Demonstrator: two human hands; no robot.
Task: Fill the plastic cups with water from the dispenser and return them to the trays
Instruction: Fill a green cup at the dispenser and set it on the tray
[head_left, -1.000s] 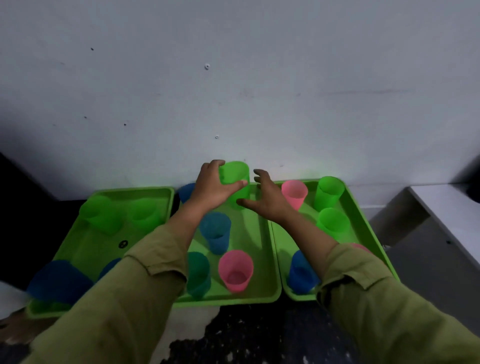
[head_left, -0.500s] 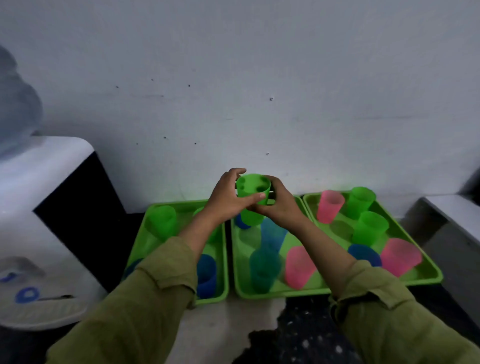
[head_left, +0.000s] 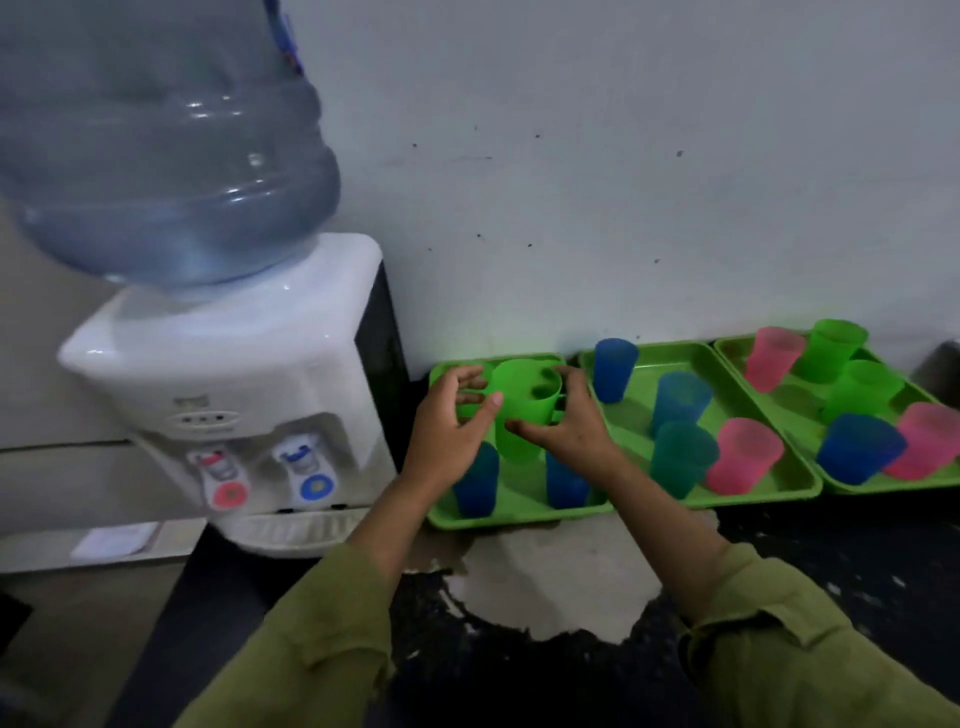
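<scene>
A green cup (head_left: 527, 400) was held upright between both hands above the leftmost tray (head_left: 519, 517). The left hand (head_left: 447, 431) was curled round its nine o'clock wall and the right hand (head_left: 576, 431) round its three o'clock wall, so both gripped it. The dispenser (head_left: 234, 384) stood at nine o'clock from the cup, its blue tap (head_left: 311, 470) at about eight o'clock. The cup was judged light, thin-walled and smooth, likely to flex if squeezed; whether it held water could not be told. A mid-wall hold below the rim was judged best, since a filled cup would be heavier and easily spilt.
</scene>
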